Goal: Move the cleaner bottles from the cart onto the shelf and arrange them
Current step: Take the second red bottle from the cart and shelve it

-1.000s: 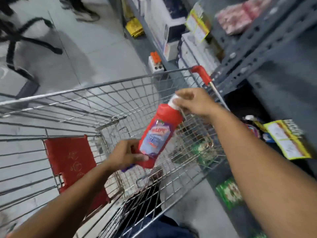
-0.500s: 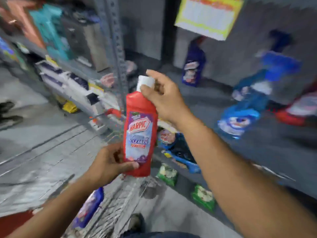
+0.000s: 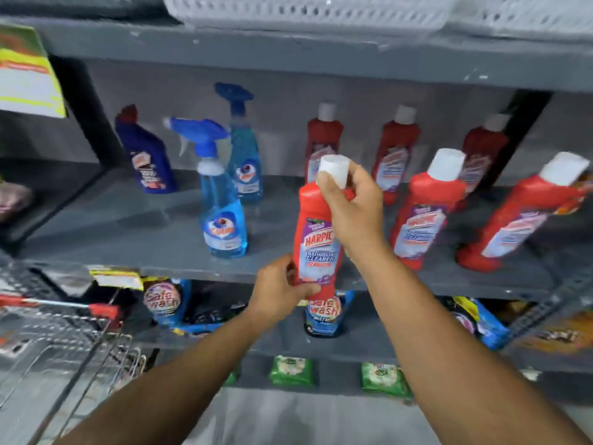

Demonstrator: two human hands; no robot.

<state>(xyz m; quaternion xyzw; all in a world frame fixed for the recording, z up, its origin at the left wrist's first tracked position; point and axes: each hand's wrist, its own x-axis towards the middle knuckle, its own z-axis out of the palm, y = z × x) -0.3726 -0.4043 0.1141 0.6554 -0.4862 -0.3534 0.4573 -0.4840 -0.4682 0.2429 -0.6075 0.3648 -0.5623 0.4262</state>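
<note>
Red Harpic bottle (image 3: 316, 239) stands upright in the air before the grey shelf's (image 3: 128, 232) front edge; the right hand (image 3: 353, 210) pinches its white cap (image 3: 333, 175), and the left hand's (image 3: 279, 289) fingers wrap its base. Behind, two blue-liquid spray bottles (image 3: 223, 220) and five red bottles (image 3: 423, 216) stand on the shelf.

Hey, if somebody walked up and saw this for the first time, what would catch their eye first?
The red Harpic bottle held upright at centre frame, right hand at its white cap, left hand at its base. Behind it, five matching red bottles stand on the grey shelf to the right, with blue spray bottles to the left.
</note>
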